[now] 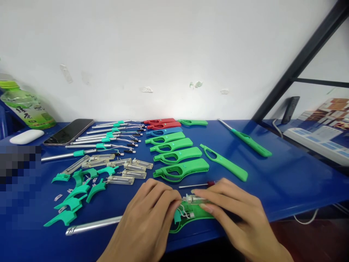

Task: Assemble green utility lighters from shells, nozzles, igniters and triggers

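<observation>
My right hand (231, 211) pinches a clear lighter fuel tank (196, 199) between thumb and fingers, just above an open green lighter handle shell (200, 214) at the table's front edge. At the tank's valve end, my left hand (152, 211) has its fingertips pressed together; whatever they grip is hidden. White wires (183, 211) and a teal piece lie in the shell beneath. A metal lighter tube (94, 225) extends left from under my left hand. Just behind my right hand lies a screwdriver (195, 186) with a dark red handle.
Green, red and blue handle shells (178, 155) line the middle of the blue table (289, 174). To the left are several clear fuel tanks (120, 180), teal triggers (72, 193) and wired metal tubes (89, 137). A phone (69, 131), white case (26, 137) and bottle (25, 105) stand back left.
</observation>
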Demonstrator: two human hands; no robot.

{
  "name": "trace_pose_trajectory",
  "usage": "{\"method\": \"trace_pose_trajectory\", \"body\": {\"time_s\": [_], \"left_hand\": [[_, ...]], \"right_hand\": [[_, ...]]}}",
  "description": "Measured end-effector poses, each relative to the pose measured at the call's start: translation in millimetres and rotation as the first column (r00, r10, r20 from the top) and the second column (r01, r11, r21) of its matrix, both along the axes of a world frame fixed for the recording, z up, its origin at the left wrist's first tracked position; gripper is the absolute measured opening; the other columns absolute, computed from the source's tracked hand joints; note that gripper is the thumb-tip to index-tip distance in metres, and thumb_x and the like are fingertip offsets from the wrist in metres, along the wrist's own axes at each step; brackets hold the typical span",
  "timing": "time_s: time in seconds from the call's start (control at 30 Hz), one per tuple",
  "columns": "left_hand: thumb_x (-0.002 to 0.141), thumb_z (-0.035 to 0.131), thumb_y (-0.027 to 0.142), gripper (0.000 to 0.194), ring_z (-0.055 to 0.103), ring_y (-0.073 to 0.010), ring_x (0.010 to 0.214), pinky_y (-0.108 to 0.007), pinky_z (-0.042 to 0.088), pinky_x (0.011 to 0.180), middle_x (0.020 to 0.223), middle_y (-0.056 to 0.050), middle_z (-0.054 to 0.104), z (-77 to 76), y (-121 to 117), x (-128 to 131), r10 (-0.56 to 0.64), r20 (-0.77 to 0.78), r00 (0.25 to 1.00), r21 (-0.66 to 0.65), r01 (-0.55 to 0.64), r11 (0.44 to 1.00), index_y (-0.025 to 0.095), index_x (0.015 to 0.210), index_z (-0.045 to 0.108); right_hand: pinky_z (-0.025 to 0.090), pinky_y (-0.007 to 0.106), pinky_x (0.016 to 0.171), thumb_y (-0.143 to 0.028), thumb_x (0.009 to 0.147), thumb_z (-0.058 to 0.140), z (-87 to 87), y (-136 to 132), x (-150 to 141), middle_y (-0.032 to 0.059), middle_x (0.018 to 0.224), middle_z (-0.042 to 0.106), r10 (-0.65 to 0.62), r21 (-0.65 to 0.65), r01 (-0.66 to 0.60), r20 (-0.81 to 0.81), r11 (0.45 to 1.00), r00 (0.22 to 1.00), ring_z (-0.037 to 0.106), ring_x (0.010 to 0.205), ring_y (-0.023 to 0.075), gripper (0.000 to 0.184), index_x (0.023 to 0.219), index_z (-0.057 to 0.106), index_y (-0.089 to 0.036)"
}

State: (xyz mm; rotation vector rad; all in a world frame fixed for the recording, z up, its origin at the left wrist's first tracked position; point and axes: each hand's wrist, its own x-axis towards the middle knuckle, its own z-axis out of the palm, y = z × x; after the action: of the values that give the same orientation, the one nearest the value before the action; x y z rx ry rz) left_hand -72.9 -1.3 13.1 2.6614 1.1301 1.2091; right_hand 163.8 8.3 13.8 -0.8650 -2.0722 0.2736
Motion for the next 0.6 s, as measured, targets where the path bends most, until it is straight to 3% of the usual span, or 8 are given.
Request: {"method": "trace_pose_trajectory", "body": {"time_s": [0.6], "left_hand": [[0.103, 0.051, 0.003, 0.019, 0.057, -0.0196, 0.087, -0.036, 0.050, 0.079, 0.095, -0.002, 0.072, -0.1, -0.5, -0.1, -0.007, -0.037, 0.999, 0.031, 0.009, 0.999, 0.017, 0.107, 0.063]], "right_hand": [[0.059, 0.031, 0.077, -0.015, 0.102, 0.066, -3.4, 1.2, 4.0, 0.0024, 0.099, 0.079, 0.026, 0.008, -0.026, 0.033, 1.000, 0.999, 0.071, 0.081, 0.0162, 0.030, 0.128, 0.076, -0.027]]}}
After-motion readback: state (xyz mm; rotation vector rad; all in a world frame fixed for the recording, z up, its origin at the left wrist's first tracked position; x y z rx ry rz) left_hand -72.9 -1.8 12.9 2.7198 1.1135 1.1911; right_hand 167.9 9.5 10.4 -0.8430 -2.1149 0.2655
